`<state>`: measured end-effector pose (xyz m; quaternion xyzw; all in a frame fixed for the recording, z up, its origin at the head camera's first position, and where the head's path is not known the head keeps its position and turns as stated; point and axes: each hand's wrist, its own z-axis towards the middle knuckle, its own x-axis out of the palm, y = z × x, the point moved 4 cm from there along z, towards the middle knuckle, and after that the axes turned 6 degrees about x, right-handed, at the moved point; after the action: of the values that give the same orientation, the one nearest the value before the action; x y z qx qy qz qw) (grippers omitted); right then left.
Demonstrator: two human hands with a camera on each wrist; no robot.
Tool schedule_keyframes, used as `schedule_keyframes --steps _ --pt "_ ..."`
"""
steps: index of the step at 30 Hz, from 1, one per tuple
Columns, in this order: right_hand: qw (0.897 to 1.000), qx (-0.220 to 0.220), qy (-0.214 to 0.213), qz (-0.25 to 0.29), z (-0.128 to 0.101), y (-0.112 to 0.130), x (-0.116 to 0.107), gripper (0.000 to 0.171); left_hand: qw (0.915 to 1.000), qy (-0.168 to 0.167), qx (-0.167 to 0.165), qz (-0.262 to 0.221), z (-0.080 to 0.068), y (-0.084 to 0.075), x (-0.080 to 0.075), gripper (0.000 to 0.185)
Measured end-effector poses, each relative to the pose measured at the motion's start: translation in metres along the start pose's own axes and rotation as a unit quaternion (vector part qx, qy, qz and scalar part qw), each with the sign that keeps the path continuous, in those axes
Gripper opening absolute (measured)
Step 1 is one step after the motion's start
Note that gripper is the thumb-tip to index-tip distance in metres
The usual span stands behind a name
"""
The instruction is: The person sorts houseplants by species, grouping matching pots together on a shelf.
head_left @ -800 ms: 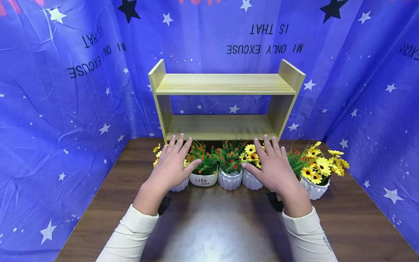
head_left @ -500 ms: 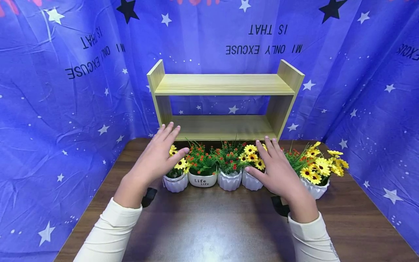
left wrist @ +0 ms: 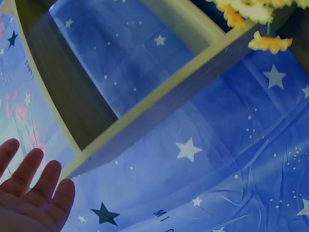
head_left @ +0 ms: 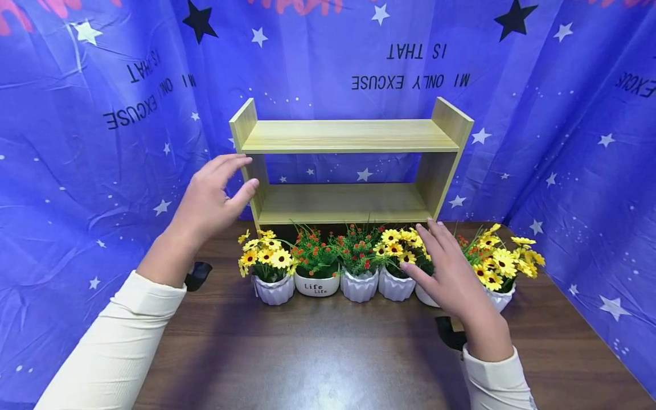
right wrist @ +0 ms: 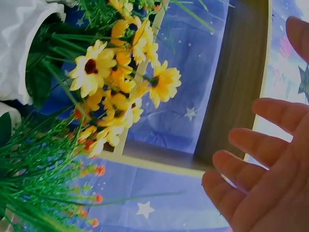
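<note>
My left hand [head_left: 207, 196] hovers by the left side panel of the wooden shelf [head_left: 348, 136], fingers loosely bent and thumb apart, holding nothing. In the left wrist view its fingers [left wrist: 34, 179] show near the shelf's side; whether they touch it I cannot tell. Over the right part of the flower row my right hand [head_left: 453, 273] hangs with spread fingers and holds nothing. Below the left hand stands a pot of yellow flowers [head_left: 266, 259]. A yellow-flowered pot [head_left: 397, 282] is left of the right hand, which partly hides a white pot [head_left: 427, 297].
An oval white pot [head_left: 318, 286] marked "Life" and a ridged pot [head_left: 360, 286], both with red flowers, stand mid-row before the shelf. Yellow flowers [head_left: 504, 262] stand at the right end. A blue starry curtain [head_left: 102, 239] surrounds the brown table [head_left: 307, 353].
My left hand has moved up and left, away from the flowers toward the shelf's side, uncovering the left yellow-flowered pot. The right hand has shifted slightly right and down.
</note>
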<state>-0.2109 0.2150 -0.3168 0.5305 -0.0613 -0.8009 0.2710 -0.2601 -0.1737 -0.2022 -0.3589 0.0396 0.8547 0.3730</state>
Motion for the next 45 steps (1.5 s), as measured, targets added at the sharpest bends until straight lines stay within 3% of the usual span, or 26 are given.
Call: schedule_keyframes --steps 5,12,19,26,30,35,42,45 --pt "1.000 -0.004 -0.030 0.006 -0.007 -0.007 -0.006 0.072 0.9981 -0.035 -0.049 -0.016 0.010 0.011 -0.008 0.037" --pt "0.998 0.009 -0.067 0.004 -0.018 -0.019 -0.015 0.068 0.9851 -0.024 -0.159 -0.061 0.010 0.029 0.000 0.040" --pt "0.994 0.060 -0.091 0.011 -0.030 -0.041 -0.027 0.066 0.9738 -0.046 -0.208 -0.080 0.008 0.043 0.006 0.042" --pt "0.987 0.062 -0.149 0.011 -0.042 -0.056 -0.033 0.061 0.9609 -0.053 -0.253 -0.098 0.006 0.054 0.010 0.052" --pt "0.981 0.068 -0.179 0.018 -0.048 -0.063 -0.034 0.060 0.9573 -0.044 -0.264 -0.109 0.006 0.058 0.014 0.062" --pt "0.980 0.084 -0.182 0.006 -0.056 -0.073 -0.036 0.059 0.9576 -0.030 -0.264 -0.112 0.008 0.061 0.022 0.066" --pt "0.978 0.082 -0.190 0.000 -0.065 -0.074 -0.039 0.059 0.9739 0.014 -0.216 -0.070 0.015 0.059 0.034 0.062" --pt "0.979 0.068 -0.193 0.006 -0.067 -0.071 -0.036 0.059 0.9764 0.024 -0.206 -0.061 0.017 0.058 0.037 0.057"
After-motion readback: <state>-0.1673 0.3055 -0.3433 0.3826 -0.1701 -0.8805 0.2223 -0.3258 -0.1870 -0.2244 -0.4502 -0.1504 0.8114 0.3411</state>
